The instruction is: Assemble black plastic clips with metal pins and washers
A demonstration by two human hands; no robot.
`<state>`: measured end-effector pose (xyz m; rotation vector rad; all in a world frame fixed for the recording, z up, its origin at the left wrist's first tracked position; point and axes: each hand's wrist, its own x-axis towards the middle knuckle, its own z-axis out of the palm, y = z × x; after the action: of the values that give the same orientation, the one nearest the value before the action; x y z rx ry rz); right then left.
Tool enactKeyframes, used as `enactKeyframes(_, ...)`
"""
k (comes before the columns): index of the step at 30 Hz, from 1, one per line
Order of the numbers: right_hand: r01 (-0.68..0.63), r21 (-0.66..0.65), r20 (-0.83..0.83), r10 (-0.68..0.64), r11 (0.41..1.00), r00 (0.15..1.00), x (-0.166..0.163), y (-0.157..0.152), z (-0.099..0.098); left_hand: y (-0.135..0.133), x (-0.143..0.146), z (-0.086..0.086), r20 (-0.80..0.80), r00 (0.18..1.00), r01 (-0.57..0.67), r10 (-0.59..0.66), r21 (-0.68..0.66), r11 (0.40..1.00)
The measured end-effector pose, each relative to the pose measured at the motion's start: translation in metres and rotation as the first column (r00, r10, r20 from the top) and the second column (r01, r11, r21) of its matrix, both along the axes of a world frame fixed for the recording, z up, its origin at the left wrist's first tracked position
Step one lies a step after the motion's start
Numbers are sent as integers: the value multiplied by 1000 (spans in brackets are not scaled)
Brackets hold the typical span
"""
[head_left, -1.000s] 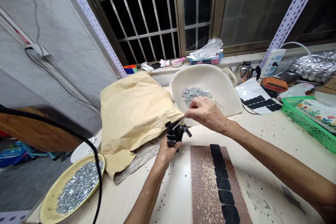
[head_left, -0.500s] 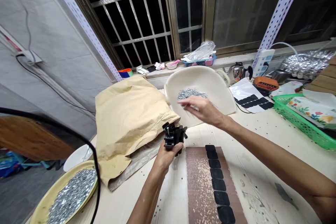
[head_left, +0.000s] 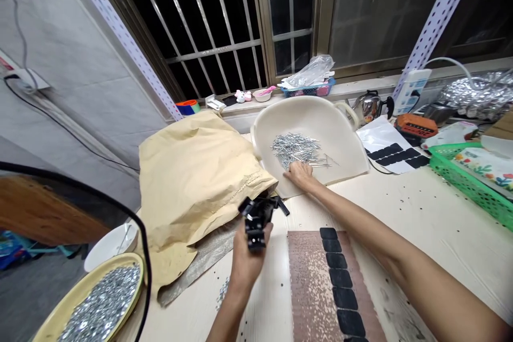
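Observation:
My left hand [head_left: 247,256] is closed around a bunch of black plastic parts [head_left: 257,222], held above the table beside the paper sack's mouth. Their exact kind is unclear. Inside the white scoop-shaped basin [head_left: 340,144] lies a heap of thin silvery metal pins [head_left: 294,147]. At the heap's near edge is my right hand [head_left: 300,175], its fingers curled down against the pins. The fingertips are hidden, so what they grip cannot be made out.
A brown paper sack [head_left: 196,171] lies left of the basin. A yellow bowl [head_left: 137,272] of small metal pieces stands at lower left. Brown cardboard [head_left: 304,288] carries a row of black pads [head_left: 340,278]. A green basket [head_left: 460,181] sits at right. A black cable [head_left: 147,256] hangs in front.
My right hand has moved down onto the pin heap, its fingers now curled. My left hand has shifted slightly left and lower with the black parts, which are turned differently.

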<state>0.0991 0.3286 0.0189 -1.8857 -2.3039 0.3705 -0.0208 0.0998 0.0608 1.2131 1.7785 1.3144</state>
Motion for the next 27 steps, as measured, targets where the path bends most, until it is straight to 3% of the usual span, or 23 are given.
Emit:
enactKeyframes(3,28,-47,36,-27,998,999,-11,7,1,3,3,2,11,1000,-2,2,-24,1000)
enactKeyframes(6,22,-79,50,-18,997,999,-10,8,7,6,-2,-5,229,973,-3,20,-74,997)
enactKeyframes(9,-37,-83,32,40,996,999,4,2,18,8,-9,-13,473,878,-10,72,-132,991)
enactKeyframes(11,-94,-69,8,95,993,995,17,-6,29,8,-11,-15,505,857,-29,97,-141,990)
enactKeyframes(13,-206,-46,-152,197,978,969,28,-21,43,10,-9,-14,491,867,-14,82,-141,990)
enactKeyframes(15,-332,39,-470,311,942,826,34,-41,57,11,-6,-13,500,863,20,66,-164,986)
enactKeyframes(17,-393,184,-739,390,901,549,34,-68,72,13,-2,-10,507,860,43,54,-178,983)
enactKeyframes(18,-400,250,-800,421,882,428,32,-82,79,14,1,-9,506,862,57,40,-175,983)
enactKeyframes(20,-430,340,-832,481,836,277,26,-108,91,14,7,-7,509,861,101,-9,-153,983)
enactKeyframes(23,-485,385,-837,519,785,174,16,-138,99,14,13,-4,503,860,167,-86,-118,979)
enactKeyframes(27,-448,408,-847,513,796,140,10,-152,97,14,16,-2,453,884,180,-113,-108,978)
